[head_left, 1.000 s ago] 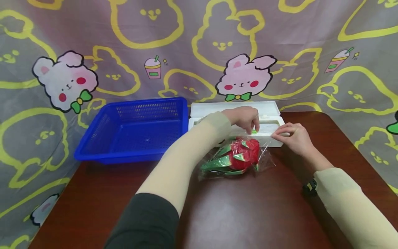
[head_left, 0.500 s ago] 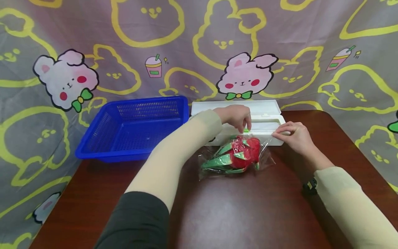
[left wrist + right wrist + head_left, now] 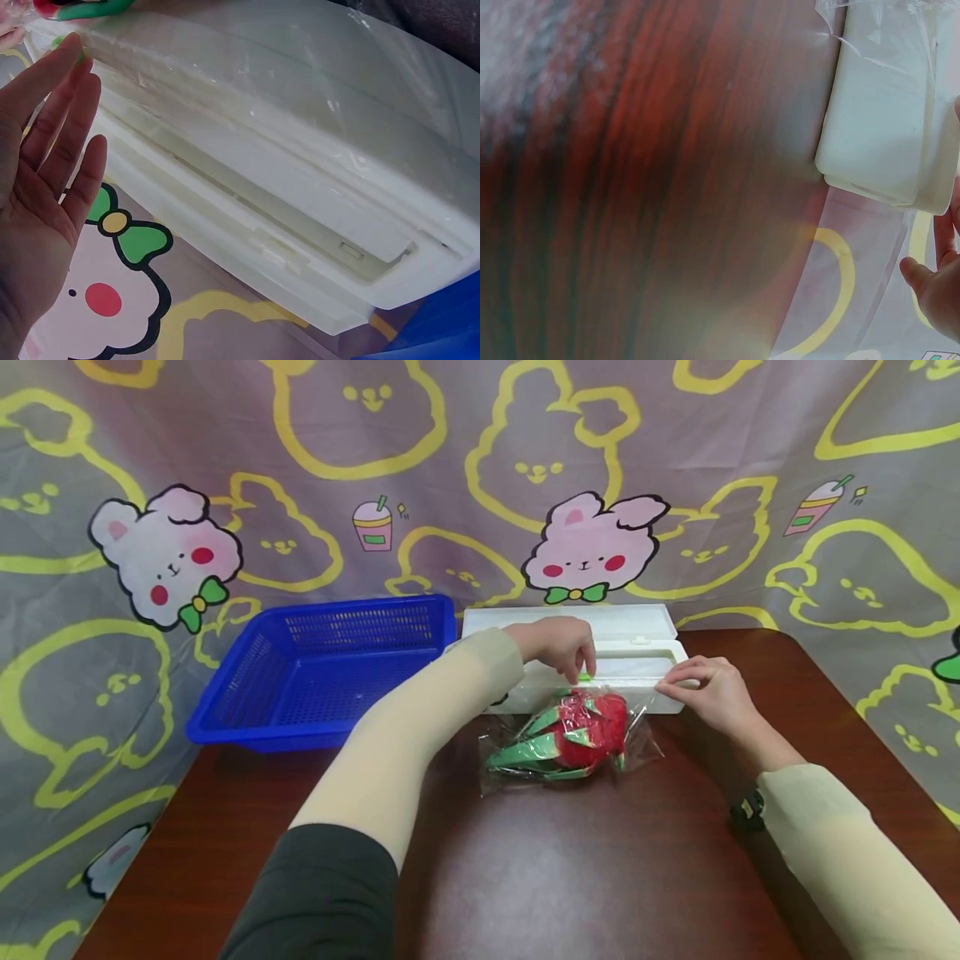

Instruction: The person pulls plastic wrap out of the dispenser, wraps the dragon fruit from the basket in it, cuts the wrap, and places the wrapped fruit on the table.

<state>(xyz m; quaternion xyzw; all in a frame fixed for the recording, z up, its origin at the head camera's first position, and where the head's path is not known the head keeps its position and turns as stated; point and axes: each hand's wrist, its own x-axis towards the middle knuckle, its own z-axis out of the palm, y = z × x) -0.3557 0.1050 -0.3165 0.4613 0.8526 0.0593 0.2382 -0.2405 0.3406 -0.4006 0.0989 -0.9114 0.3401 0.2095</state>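
Observation:
A long white cling film dispenser box (image 3: 637,693) lies at the back of the table with its lid (image 3: 570,620) raised. My left hand (image 3: 558,643) pinches the small green slide cutter (image 3: 585,677) on its front rail; in the left wrist view the fingers reach to this slider beside clear film (image 3: 225,82) drawn over the box. My right hand (image 3: 708,689) holds the right front corner with thumb and fingertips. It shows only partly in the right wrist view. Against the box's front lies a red and green dragon fruit (image 3: 577,739) in a clear bag, under my left hand.
A blue plastic basket (image 3: 315,739) stands left of the box, close to its end. Behind everything hangs a patterned curtain (image 3: 465,460). The brown table (image 3: 600,877) extends toward me, with both forearms over it.
My left hand has slid the green cutter leftward along the rail, and more of the box's right part is uncovered. My right hand stays on the corner. The dragon fruit has not visibly moved.

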